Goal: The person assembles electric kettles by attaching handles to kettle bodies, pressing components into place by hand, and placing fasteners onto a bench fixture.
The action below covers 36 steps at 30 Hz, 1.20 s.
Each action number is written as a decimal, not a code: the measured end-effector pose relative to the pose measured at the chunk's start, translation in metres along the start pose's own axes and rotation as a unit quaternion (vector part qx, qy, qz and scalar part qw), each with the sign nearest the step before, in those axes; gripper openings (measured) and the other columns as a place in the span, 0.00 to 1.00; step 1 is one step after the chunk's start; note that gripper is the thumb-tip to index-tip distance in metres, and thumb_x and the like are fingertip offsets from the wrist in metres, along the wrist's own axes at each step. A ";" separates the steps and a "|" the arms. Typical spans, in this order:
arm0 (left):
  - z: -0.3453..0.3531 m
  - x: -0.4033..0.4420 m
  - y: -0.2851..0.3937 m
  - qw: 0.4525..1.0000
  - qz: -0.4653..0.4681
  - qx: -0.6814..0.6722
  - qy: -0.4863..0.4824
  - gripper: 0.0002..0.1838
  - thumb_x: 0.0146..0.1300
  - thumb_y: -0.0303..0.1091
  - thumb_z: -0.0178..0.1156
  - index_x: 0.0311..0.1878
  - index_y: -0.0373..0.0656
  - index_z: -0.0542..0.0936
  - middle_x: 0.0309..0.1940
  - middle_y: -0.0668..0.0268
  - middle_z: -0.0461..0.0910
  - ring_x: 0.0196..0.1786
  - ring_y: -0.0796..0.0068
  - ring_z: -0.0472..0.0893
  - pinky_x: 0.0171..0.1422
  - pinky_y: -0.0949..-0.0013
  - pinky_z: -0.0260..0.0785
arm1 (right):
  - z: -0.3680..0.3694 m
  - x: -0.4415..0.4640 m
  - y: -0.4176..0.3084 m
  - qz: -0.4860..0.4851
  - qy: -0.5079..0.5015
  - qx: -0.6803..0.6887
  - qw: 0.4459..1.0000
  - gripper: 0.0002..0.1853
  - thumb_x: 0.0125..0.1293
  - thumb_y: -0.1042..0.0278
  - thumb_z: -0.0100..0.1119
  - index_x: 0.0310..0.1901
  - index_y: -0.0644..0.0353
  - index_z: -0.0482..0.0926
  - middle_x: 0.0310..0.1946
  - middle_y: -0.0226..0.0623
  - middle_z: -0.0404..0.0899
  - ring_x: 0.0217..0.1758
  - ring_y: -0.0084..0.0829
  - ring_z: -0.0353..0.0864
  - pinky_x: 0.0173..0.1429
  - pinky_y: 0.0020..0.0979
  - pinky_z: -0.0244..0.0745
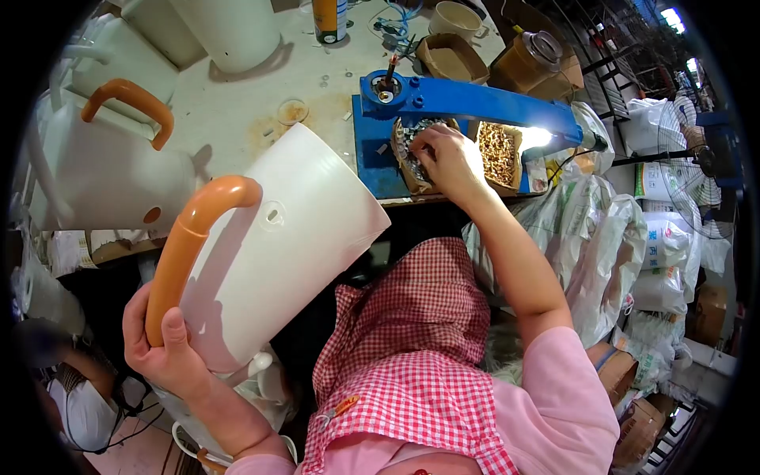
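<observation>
Head view: the left hand [180,358] grips the orange handle [176,261], best kept firm so the tilted jug [277,253] at 9 o'clock sits steady, while the right fingertips [421,150] dip lightly into the parts box [416,184] at 1 o'clock, any pinched piece hidden.
</observation>
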<state>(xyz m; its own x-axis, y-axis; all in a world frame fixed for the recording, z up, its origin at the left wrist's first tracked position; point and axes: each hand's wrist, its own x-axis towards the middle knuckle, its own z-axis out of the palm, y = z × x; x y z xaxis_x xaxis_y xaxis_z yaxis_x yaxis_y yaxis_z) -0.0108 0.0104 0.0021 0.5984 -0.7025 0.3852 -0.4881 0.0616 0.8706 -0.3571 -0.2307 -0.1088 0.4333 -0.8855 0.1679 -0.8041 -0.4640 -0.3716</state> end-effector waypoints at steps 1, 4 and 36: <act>0.000 -0.001 0.000 1.000 0.006 0.004 0.000 0.28 0.63 0.47 0.74 0.54 0.33 0.81 0.31 0.73 0.80 0.21 0.92 0.63 0.25 0.83 0.47 | -0.004 -0.004 -0.002 0.011 0.019 0.042 0.999 0.05 0.63 0.68 0.63 0.39 0.54 0.85 0.39 0.36 0.85 0.47 0.42 0.85 0.48 0.42 0.80; -0.003 -0.003 -0.007 1.000 0.023 0.012 -0.001 0.28 0.63 0.47 0.74 0.55 0.32 0.81 0.31 0.73 0.80 0.21 0.92 0.63 0.25 0.83 0.47 | -0.009 -0.017 0.000 0.033 0.050 0.089 0.994 0.04 0.65 0.69 0.65 0.41 0.55 0.83 0.36 0.38 0.86 0.37 0.43 0.86 0.41 0.40 0.80; 0.010 -0.009 0.012 0.999 0.023 0.023 0.015 0.30 0.49 0.50 0.82 0.43 0.33 0.84 0.37 0.64 0.85 0.42 0.72 0.83 0.49 0.68 0.76 | -0.088 0.068 -0.065 -0.317 0.309 0.044 0.895 0.10 0.49 0.78 0.70 0.32 0.56 0.80 0.34 0.33 0.86 0.34 0.37 0.85 0.37 0.35 0.80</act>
<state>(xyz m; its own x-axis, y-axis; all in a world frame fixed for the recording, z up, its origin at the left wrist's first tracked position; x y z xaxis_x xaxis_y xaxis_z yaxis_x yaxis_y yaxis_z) -0.0283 0.0109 0.0058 0.5924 -0.6785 0.4343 -0.5444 0.0602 0.8367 -0.3113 -0.2636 0.0069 0.4612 -0.3023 0.8342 -0.4300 -0.8986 -0.0879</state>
